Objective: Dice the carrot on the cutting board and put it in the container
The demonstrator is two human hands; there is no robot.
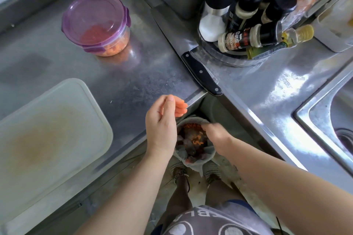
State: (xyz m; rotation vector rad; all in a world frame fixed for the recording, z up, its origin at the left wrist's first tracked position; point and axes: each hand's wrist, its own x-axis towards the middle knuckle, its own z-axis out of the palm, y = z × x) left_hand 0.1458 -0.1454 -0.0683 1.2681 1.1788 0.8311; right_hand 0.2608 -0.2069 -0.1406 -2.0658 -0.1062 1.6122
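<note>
Carrot [107,44]: diced, sealed in container [96,23], desk eleven o'clock.
Board [49,131]: bare, stained.
Left hand [162,120]: grip loosely spread, empty.
Right hand [215,135]: grip state cannot be told; bin bag [193,162] rim touched.
Advice: scraps to be shaken well inside bag.

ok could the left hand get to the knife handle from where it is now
Probably yes. The left hand hangs open at the counter edge, holding nothing, and the black knife handle lies just beyond it on the steel counter with nothing between them.
</note>
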